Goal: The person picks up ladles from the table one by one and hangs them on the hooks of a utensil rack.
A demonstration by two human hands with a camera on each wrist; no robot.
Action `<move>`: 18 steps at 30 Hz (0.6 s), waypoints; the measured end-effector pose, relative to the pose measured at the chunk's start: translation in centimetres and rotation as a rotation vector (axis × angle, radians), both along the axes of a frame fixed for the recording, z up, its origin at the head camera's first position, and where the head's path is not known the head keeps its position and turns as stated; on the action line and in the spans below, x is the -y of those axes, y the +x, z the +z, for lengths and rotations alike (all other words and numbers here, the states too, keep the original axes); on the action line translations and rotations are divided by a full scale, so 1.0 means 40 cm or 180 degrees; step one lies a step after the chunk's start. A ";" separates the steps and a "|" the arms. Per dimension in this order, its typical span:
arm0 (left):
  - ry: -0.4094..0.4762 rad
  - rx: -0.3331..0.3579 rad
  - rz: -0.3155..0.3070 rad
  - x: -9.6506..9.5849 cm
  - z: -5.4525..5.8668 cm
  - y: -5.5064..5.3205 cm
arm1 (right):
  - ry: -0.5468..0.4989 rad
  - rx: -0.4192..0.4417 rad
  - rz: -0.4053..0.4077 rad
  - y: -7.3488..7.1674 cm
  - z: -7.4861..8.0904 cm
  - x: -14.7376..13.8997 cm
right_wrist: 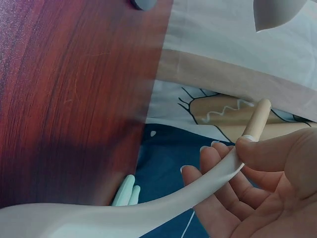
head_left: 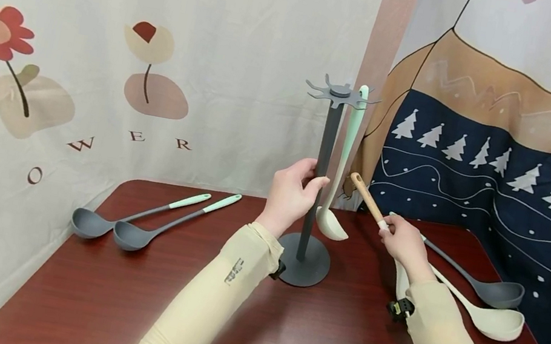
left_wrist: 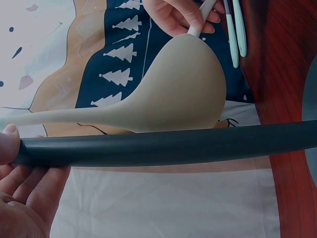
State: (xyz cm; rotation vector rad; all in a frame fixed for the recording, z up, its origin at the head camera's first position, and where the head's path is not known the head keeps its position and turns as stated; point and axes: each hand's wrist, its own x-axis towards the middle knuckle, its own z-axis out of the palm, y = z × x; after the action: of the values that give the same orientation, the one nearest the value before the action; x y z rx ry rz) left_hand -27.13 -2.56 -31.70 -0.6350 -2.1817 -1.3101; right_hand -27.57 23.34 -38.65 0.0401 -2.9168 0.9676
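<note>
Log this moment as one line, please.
left hand: holds stand pole | right hand: grips wooden-handled utensil | hanging: green-handled ladle | table: two grey ladles at left; grey ladle, white ladle at right

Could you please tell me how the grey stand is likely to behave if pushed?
The stand looks stiff, with a straight, smooth post, so it likely wouldn't bend. Being tall over a round base, it might tip if pushed near its top. The hanging ladle could swing.

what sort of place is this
Probably an indoor corner set up for tabletop work rather than a real kitchen: printed cloths hang behind the table, and ladles lie either side of a stand.
</note>
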 end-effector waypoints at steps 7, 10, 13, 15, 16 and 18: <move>-0.0008 0.0001 0.0030 0.001 0.000 -0.001 | -0.0076 -0.0162 0.0043 0.009 0.001 -0.004; -0.0021 0.0002 0.0028 0.000 0.000 -0.001 | -0.0133 -0.0211 0.0052 0.011 -0.001 -0.005; -0.0023 0.0001 0.0017 0.000 0.000 -0.001 | -0.0194 -0.0270 0.0051 0.011 -0.003 -0.006; -0.0019 0.0000 0.0016 0.000 0.000 0.000 | -0.0210 -0.0310 0.0050 0.011 -0.002 -0.005; -0.0020 -0.0001 0.0018 0.000 0.000 -0.001 | -0.0216 -0.0329 0.0050 0.011 -0.002 -0.004; -0.0020 0.0003 0.0022 0.001 0.000 0.000 | -0.0214 -0.0368 0.0051 0.012 0.000 -0.003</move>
State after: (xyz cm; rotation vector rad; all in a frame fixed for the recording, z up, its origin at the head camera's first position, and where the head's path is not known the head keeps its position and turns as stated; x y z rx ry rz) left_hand -27.14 -2.58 -31.70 -0.6289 -2.1876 -1.3007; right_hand -27.11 23.47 -38.66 0.1123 -2.7816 1.0289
